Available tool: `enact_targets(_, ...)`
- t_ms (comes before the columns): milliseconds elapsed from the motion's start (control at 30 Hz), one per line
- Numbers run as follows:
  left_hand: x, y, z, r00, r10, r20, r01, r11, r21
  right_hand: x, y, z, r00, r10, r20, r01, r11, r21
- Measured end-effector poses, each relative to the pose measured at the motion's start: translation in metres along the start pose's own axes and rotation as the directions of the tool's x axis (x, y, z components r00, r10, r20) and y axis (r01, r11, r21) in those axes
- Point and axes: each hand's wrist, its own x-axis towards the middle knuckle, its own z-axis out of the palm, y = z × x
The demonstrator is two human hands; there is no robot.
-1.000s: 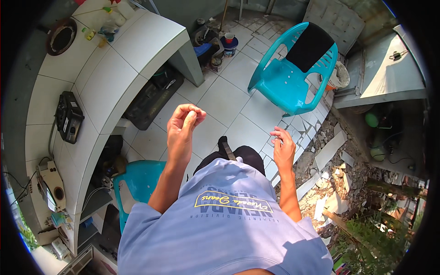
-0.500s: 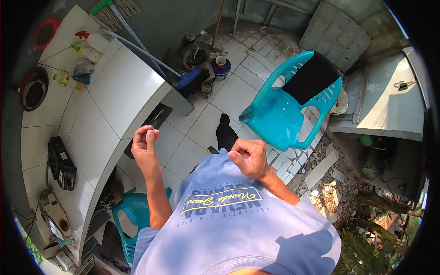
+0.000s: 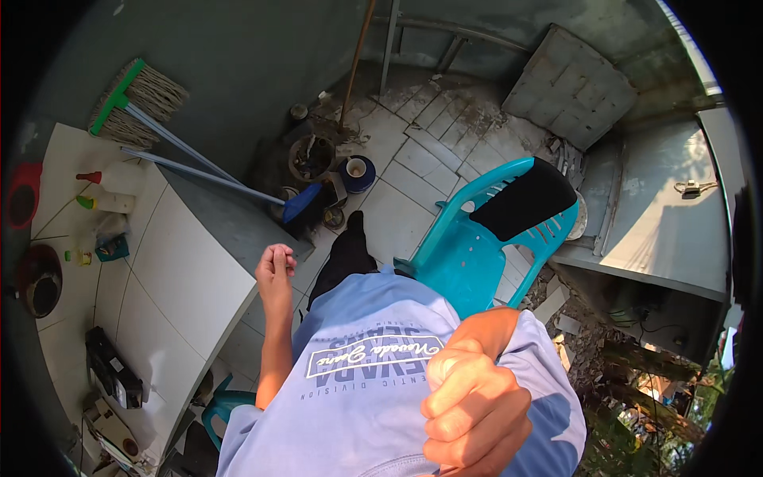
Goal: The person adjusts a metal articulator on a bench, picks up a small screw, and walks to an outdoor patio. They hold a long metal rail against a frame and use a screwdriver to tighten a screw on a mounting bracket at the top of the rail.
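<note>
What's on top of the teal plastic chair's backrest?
A black cloth or pad drapes over the top of the teal chair backrest, covering its upper slats. The seat shows nothing on it; its near part is hidden behind the person's shirt.

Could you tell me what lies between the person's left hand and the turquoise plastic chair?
In the head view, the person's dark-trousered leg and a strip of white tiled floor lie between the left hand and the turquoise chair.
</note>
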Motion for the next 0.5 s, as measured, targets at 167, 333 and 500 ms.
enact_targets(167,0.093,0.013,0.047,0.991,-0.041,0.124,0.033,0.997,0.070,0.046,0.078,-0.047,0.992,-0.061,0.108,0.053,0.996,0.073)
enact_targets(333,0.168,0.028,0.070,0.988,0.014,0.151,-0.018,0.999,0.029,0.067,0.121,-0.081,0.996,-0.074,0.049,0.077,0.994,-0.071)
enact_targets(500,0.213,0.004,0.072,0.992,-0.099,0.078,0.095,0.994,0.058,0.081,0.169,-0.136,0.995,-0.094,-0.014,0.092,0.986,-0.139)
